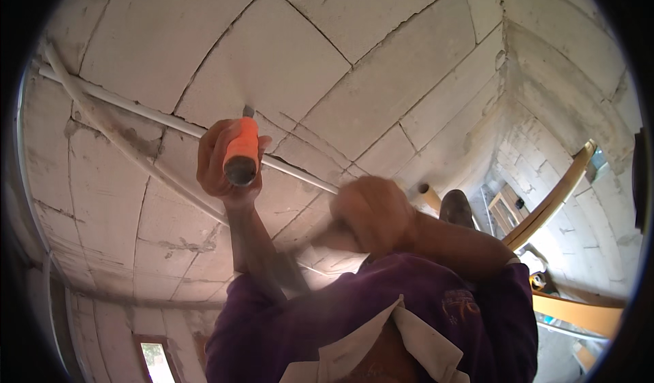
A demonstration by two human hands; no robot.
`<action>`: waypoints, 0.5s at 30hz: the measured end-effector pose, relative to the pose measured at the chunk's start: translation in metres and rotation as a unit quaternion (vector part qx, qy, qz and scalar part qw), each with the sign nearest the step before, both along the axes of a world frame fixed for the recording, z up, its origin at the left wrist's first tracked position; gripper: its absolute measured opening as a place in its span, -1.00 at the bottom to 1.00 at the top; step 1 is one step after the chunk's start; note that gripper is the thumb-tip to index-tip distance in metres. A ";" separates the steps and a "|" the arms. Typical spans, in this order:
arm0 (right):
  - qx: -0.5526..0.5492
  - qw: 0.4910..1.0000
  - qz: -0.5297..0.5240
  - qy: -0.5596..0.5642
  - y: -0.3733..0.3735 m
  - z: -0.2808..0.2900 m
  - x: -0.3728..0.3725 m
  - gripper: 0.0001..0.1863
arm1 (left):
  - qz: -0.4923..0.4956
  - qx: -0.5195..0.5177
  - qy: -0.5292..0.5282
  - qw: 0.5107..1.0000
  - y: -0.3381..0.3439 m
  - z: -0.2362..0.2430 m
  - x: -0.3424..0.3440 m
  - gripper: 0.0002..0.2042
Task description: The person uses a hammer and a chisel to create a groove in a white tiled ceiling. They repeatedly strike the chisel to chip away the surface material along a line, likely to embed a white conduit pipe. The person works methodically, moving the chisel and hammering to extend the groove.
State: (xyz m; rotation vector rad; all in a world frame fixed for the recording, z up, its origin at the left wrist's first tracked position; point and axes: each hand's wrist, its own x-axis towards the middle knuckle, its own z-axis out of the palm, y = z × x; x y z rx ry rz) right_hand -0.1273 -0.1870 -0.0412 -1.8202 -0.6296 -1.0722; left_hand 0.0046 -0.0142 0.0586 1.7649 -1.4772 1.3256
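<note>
Gripping with the left hand (218, 170) an orange-sleeved tool (243, 136), in the head view. Facing close a wall (262, 56) of large pale blocks with dark, partly chipped joints, crossed by a white pipe (146, 113) and a pale curved tube (146, 164). Bordered at right by another block wall and a curved wooden strip (555, 196), at lower left by a narrow bright window (158, 362). Wrapped at left with fingers around the sleeve, rounded butt toward the camera, metal tip toward the wall; impossible to judge contact. Too blurred at the right hand (375, 213) to make out the grip. Raised steeply at the left forearm, angled sideways before the purple shirt (422, 281) at the right.
</note>
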 end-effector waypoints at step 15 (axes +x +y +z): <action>0.029 0.997 0.062 0.021 -0.008 0.001 0.005 -0.45 | 0.054 -0.005 0.020 0.998 -0.001 -0.002 -0.003 -0.62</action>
